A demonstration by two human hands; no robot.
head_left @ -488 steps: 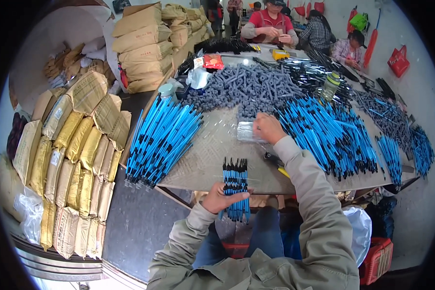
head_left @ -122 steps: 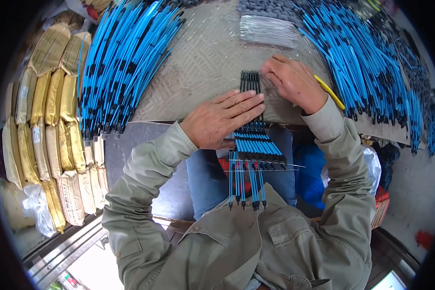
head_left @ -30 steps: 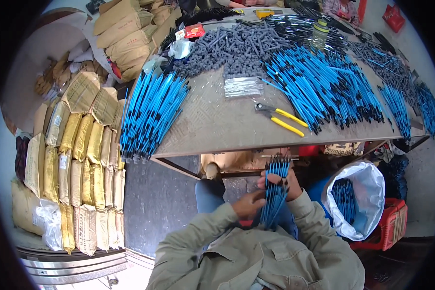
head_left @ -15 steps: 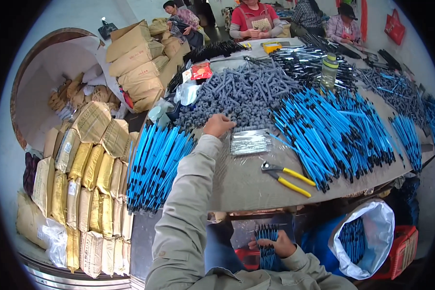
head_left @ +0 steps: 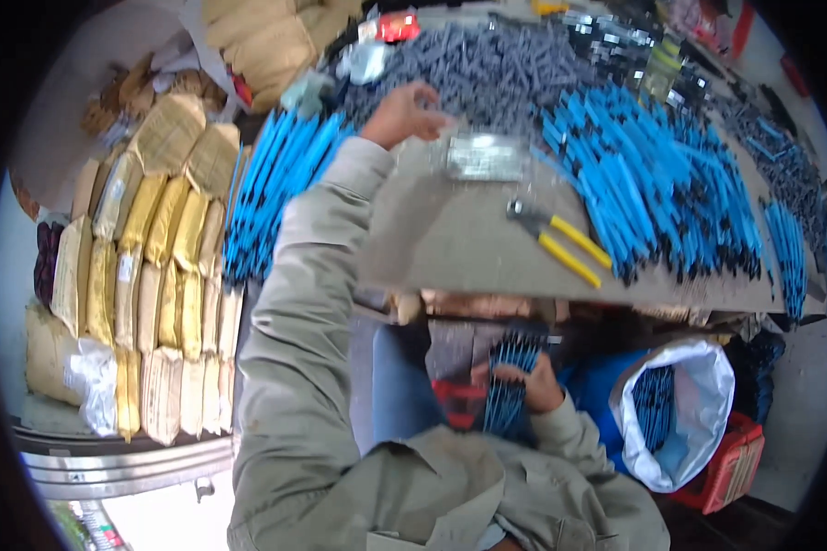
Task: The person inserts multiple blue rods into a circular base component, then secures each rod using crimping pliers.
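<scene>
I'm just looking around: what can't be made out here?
In the head view:
- Left hand: motion blur obscures whether its fingertips pinch anything.
- Right hand: some fingers are partly hidden behind the bundle of blue rods.
- That bundle's exact count: rods too thin, overlapping and blurred.
- Pink-clothed person, upper right: largely cut off by the top edge.

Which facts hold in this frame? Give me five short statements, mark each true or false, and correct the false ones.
1. The right hand holds a bundle of blue sticks. True.
2. The left hand holds the pliers. False: it is near the grey parts, and the pliers lie apart from it.
3. The pliers have yellow handles and lie on the table. True.
4. The lined bucket contains red balls. False: blue-and-black sticks are in it.
5. Sacks are piled on the person's left. True.
</scene>
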